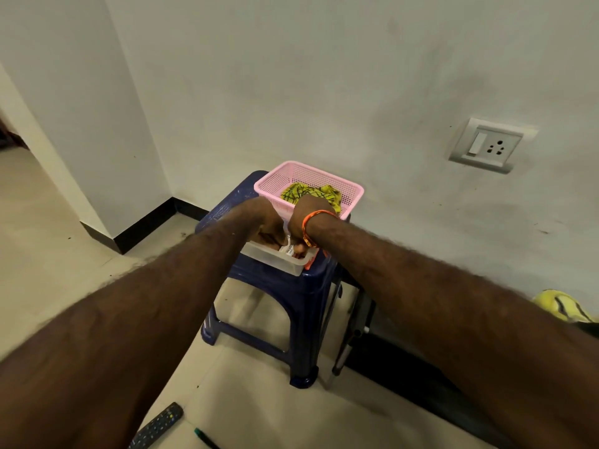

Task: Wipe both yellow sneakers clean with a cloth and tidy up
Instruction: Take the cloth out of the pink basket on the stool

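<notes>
Pale wall [324,76] and tile floor [64,254] sit behind a dark blue plastic stool [285,293] in the corner. On top of the stool, at the back, a pink mesh basket [278,183] holds a yellow-green patterned cloth [301,191], all bunched up. That cloth looks soft, floppy and very light, so I think a pinch on any raised fold lifts it, no big grip needed. It won't break or slip.

Only one yellow sneaker [564,307] shows, low on the right, well apart from the stool. It's partly cut off by the frame edge. Prob light but stiff in the sole; best held round the heel or side, I'd guess. 2nd sneaker isn't in view.

Both hands are down in a clear plastic tub [275,259] at the front of the stool. Left hand [264,226] and right hand [301,222] have curled fingers around a small white item [287,248]; can't tell which hand truly grips it.

A TV remote [157,426] and a green pen [205,438] lie on the floor nearby.
</notes>
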